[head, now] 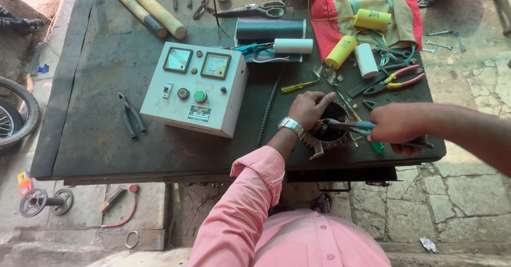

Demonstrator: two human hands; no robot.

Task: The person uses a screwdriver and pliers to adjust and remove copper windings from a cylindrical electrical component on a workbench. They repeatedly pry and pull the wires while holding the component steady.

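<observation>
My left hand (307, 109), with a metal wristwatch and a rolled pink sleeve, rests on the rim of a small round motor stator (322, 145) at the front edge of the dark worktable (96, 75). My right hand (396, 126) comes in from the right and grips teal-handled pliers (346, 124). The jaws of the pliers reach into the stator's dark opening beside my left fingers. A green-handled screwdriver (377, 147) lies just under my right hand.
A pale control box (194, 88) with two meters and a green button sits mid-table. Black pliers (130, 115) lie to its left. Red-handled pliers (396, 80), yellow capacitors (340, 51), scissors (255, 10), two rods (149, 10) and a cloth (367, 1) lie behind. A wheel (16, 112) stands at left.
</observation>
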